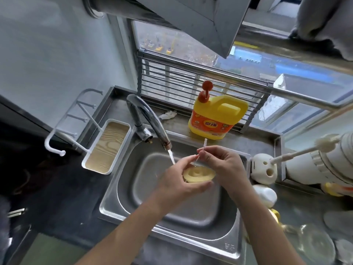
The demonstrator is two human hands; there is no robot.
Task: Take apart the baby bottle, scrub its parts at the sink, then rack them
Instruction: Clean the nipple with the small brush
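Pale yellow round collar [198, 174], thin brush [205, 142] at rim.

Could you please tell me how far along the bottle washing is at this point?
Done: the bottle looks apart; a white part lies on the counter. In hand: the left hand holds the yellow part near the running tap while the right hand pinches a thin brush. Left: racking on the white rack.

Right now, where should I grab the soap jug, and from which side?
By the handle on top of the jug, probably from the front right: it stands upright, the pump sits at its left and the rack is close behind.
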